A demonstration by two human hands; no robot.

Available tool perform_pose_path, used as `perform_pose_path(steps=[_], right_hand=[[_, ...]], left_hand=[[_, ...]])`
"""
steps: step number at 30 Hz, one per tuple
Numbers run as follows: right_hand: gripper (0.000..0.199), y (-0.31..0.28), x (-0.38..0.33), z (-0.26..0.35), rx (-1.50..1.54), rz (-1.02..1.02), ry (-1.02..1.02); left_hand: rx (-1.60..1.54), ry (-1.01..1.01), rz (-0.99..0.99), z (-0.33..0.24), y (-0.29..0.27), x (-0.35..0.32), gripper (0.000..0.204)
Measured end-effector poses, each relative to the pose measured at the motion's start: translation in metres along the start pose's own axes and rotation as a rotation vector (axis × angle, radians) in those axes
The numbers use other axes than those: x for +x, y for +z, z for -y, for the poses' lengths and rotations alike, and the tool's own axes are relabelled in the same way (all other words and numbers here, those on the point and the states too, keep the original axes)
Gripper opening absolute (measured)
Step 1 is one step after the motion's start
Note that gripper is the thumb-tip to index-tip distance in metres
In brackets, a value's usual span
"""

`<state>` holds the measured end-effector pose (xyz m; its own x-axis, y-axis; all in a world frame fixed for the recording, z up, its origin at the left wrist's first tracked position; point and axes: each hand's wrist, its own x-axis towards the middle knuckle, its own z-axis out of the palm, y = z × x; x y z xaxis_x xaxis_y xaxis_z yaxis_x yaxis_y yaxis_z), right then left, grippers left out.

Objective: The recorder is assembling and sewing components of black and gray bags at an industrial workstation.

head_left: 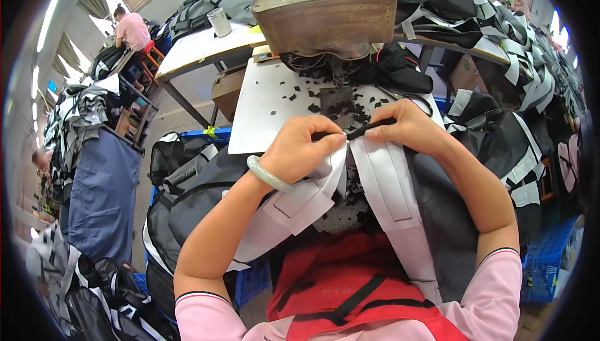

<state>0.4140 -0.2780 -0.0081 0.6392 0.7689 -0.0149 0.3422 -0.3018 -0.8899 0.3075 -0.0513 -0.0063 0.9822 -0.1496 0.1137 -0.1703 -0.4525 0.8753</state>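
Note:
In front of my chest a sewn fabric piece hangs from both hands, with white panels [384, 181] and dark grey cloth beside them. A narrow black strip [357, 132] runs along its top edge between my fingers. My left hand [303, 146], with a pale bangle on the wrist, pinches this strip at the left. Thumb against fingers, my right hand [406, 130] grips the same strip a little further right. Both hands are close together over the near edge of the white worktable [256, 113]. Below, part of the fabric lies over my red apron [337, 272].
A worn sewing machine [322, 13] stands just beyond my hands, with small black scraps [306, 85] under it. Scissors [427, 105] lie right, beside a black cloth bundle [400, 72]. Fabric pieces [181, 210] fill the left side. A person [132, 31] sits at the far left.

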Motion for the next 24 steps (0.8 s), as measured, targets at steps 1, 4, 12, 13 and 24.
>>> perform_pose_path(steps=[1, 4, 12, 13, 24], right_hand=[[0.021, -0.002, 0.005, -0.004, -0.010, -0.016, 0.008], [0.025, -0.009, 0.020, -0.011, 0.058, -0.019, 0.055], [0.031, -0.017, 0.055, -0.039, 0.163, -0.048, 0.144], [0.031, -0.016, 0.057, -0.041, 0.167, -0.046, 0.144], [0.025, -0.019, 0.070, -0.053, 0.235, -0.021, 0.184]], left_hand=[[0.002, 0.004, 0.009, 0.006, 0.001, 0.007, 0.017], [0.030, 0.020, -0.127, 0.024, 0.006, 0.026, 0.018], [0.011, -0.092, -0.181, 0.058, 0.009, 0.065, 0.022], [0.013, -0.096, -0.180, 0.064, 0.009, 0.067, 0.022], [0.086, -0.221, -0.098, 0.062, 0.003, 0.081, 0.030]])
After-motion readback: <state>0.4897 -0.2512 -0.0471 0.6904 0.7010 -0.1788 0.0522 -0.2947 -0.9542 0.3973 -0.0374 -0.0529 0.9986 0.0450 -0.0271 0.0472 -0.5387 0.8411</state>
